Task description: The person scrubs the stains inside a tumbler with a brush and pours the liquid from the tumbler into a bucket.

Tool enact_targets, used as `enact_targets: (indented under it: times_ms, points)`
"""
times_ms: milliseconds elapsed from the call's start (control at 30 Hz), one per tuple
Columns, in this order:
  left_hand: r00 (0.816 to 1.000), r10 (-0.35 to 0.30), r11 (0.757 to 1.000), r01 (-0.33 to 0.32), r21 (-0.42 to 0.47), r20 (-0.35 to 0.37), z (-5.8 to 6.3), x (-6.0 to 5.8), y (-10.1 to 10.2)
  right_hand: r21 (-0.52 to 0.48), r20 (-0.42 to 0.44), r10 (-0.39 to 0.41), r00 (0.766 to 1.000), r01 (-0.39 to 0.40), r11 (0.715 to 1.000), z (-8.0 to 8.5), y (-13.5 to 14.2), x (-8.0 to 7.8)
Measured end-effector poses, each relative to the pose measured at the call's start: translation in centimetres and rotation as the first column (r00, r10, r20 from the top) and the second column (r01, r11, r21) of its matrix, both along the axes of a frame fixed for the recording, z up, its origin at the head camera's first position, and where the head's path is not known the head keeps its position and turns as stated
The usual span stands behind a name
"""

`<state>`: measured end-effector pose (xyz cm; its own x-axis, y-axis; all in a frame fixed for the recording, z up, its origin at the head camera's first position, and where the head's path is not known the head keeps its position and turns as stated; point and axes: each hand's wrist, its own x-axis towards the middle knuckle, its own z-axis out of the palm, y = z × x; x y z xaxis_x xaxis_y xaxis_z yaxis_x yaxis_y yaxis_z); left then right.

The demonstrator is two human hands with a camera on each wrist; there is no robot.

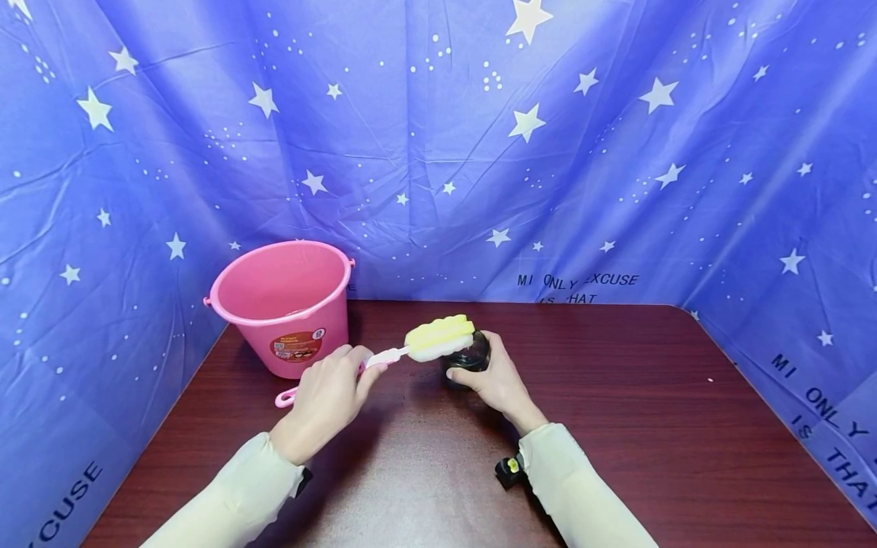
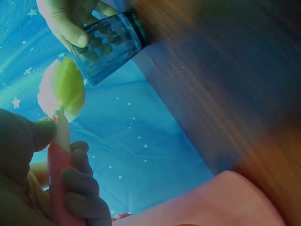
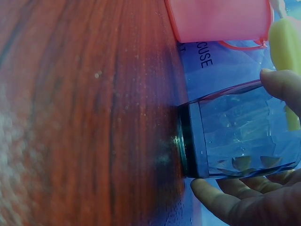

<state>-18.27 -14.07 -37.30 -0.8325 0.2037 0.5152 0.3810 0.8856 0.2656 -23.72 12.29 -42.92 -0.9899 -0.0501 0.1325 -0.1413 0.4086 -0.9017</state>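
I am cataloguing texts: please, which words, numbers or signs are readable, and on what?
"MI ONLY XCUSE", "IS HAT": star-print curtain, back, partly folded.
"MI ONLY", "IS THAT": curtain, right.
"CUSE": curtain, left.
"CUSE", "T": curtain, right wrist view.
Label on pink bucket: too blurred to read.

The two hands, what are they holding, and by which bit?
The left hand grips a sponge brush by its pink-and-white handle. The right hand holds a see-through tumbler by its sides.

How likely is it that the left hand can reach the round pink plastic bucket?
Probably yes: the bucket stands close to the left hand, no barrier visible, though that hand grips a yellow-and-white sponge brush.
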Motion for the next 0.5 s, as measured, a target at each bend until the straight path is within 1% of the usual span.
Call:
enact_targets:
  times_ms: [233, 500]
  points:
    - [1.0, 0.003, 1.0, -0.004, 0.016, 0.029, -0.35, 0.3, -0.4, -0.008, 0.009, 0.004, 1.0, -0.004, 1.0, 0.01, 0.05, 0.01]
    - [1.0, 0.013, 0.999, -0.014, 0.034, 0.028, -0.76, 0.59, -0.97, 0.004, 0.015, -0.005, 1.0, 0.005, 1.0, 0.01, 0.01, 0.04]
